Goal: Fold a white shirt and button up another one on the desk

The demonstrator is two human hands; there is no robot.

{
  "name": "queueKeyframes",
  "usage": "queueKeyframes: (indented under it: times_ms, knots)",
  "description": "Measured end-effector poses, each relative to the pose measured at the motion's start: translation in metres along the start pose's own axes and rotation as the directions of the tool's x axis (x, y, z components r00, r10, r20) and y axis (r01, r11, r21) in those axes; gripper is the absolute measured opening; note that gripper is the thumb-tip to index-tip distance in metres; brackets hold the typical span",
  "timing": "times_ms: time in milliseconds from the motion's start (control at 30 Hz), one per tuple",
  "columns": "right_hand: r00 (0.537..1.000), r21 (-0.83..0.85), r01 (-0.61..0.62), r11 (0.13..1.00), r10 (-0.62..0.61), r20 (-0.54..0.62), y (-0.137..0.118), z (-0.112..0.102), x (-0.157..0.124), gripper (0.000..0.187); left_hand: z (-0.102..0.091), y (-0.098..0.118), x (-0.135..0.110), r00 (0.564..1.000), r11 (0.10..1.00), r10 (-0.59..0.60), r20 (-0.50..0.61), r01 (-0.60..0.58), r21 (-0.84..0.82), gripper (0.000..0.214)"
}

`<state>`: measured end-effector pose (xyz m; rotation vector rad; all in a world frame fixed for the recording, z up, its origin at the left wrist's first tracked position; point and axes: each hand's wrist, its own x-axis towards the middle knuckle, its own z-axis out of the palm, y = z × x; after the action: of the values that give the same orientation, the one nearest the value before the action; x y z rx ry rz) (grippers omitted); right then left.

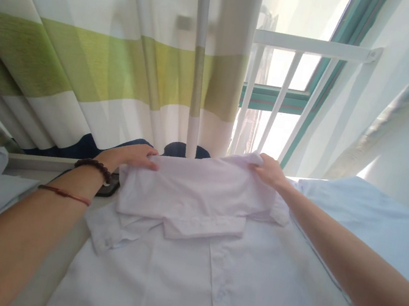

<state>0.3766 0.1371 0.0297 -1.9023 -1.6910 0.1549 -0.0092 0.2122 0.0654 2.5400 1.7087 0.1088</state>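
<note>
One white shirt (185, 265) lies flat on the desk (47, 273), collar end folded over.
Left hand (135, 156): open, fingers flat on the shirt's left fold corner. Two bracelets (94, 167) on its wrist.
Right hand (270, 170): pinching the shirt's right fold corner.

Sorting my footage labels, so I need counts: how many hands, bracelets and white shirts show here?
Hands: 2, left hand and right hand
Bracelets: 2, bead bracelet and red string
White shirt: 1
Total: 5
</note>
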Motion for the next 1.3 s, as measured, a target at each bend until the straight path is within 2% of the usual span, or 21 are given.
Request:
queueKeyframes:
  times_ms: [133, 267, 367, 467, 500, 567, 600, 667, 733, 800, 933, 1033, 1167, 1300]
  knots:
    - [0.984, -0.061, -0.076, 0.995, 0.065, -0.166, -0.011, -0.003, 0.025, 0.034, -0.003, -0.007, 0.017, 0.988, 0.996, -0.059, -0.141, 0.068, 0.061, 0.041]
    - [0.984, -0.132, -0.131, 0.983, 0.112, -0.139, -0.012, 0.008, 0.032, 0.055, 0.007, 0.007, 0.014, 0.967, 0.989, -0.083, -0.24, 0.109, 0.098, 0.044]
    - [0.987, -0.189, -0.092, 0.978, 0.065, -0.145, -0.011, 0.021, 0.02, 0.078, 0.027, 0.034, -0.008, 0.936, 0.987, -0.035, -0.349, 0.088, 0.138, 0.052]
    - [0.981, -0.248, 0.076, 0.966, -0.117, -0.155, -0.009, 0.026, -0.01, 0.078, 0.059, 0.065, -0.048, 0.914, 0.987, 0.037, -0.405, 0.031, 0.16, 0.051]
    - [0.967, -0.269, 0.173, 0.948, -0.215, -0.137, -0.008, 0.025, -0.024, 0.073, 0.07, 0.074, -0.064, 0.918, 0.985, 0.08, -0.389, -0.013, 0.172, 0.051]
    - [0.91, -0.286, 0.379, 0.88, -0.41, -0.058, -0.005, 0.024, -0.06, 0.064, 0.092, 0.085, -0.093, 0.94, 0.973, 0.197, -0.28, -0.151, 0.177, 0.052]
    - [0.887, -0.276, 0.443, 0.853, -0.462, -0.004, -0.002, 0.024, -0.08, 0.062, 0.1, 0.087, -0.106, 0.952, 0.969, 0.221, -0.212, -0.189, 0.162, 0.054]
    - [0.867, -0.25, 0.497, 0.831, -0.478, 0.136, 0.002, 0.025, -0.119, 0.059, 0.111, 0.085, -0.122, 0.965, 0.969, 0.227, -0.13, -0.21, 0.128, 0.058]
    - [0.869, -0.217, 0.469, 0.856, -0.404, 0.285, 0.004, 0.03, -0.151, 0.061, 0.112, 0.078, -0.126, 0.971, 0.969, 0.229, -0.062, -0.222, 0.107, 0.06]
    - [0.875, -0.207, 0.404, 0.891, -0.31, 0.372, 0.001, 0.035, -0.171, 0.062, 0.108, 0.069, -0.121, 0.968, 0.963, 0.25, -0.001, -0.248, 0.102, 0.061]
    - [0.895, -0.213, 0.315, 0.925, -0.215, 0.39, -0.015, 0.04, -0.19, 0.065, 0.098, 0.058, -0.115, 0.952, 0.946, 0.302, 0.058, -0.306, 0.105, 0.06]
    - [0.895, -0.192, 0.303, 0.933, -0.21, 0.393, -0.025, 0.039, -0.204, 0.065, 0.094, 0.055, -0.128, 0.938, 0.933, 0.344, 0.05, -0.347, 0.091, 0.058]
    - [0.842, -0.131, 0.335, 0.933, -0.234, 0.486, -0.032, 0.029, -0.219, 0.07, 0.088, 0.054, -0.148, 0.923, 0.923, 0.377, 0.076, -0.381, 0.051, 0.056]
    - [0.747, -0.08, 0.323, 0.943, -0.202, 0.633, -0.038, 0.0, -0.208, 0.072, 0.075, 0.056, -0.156, 0.931, 0.932, 0.354, 0.092, -0.359, 0.049, 0.06]
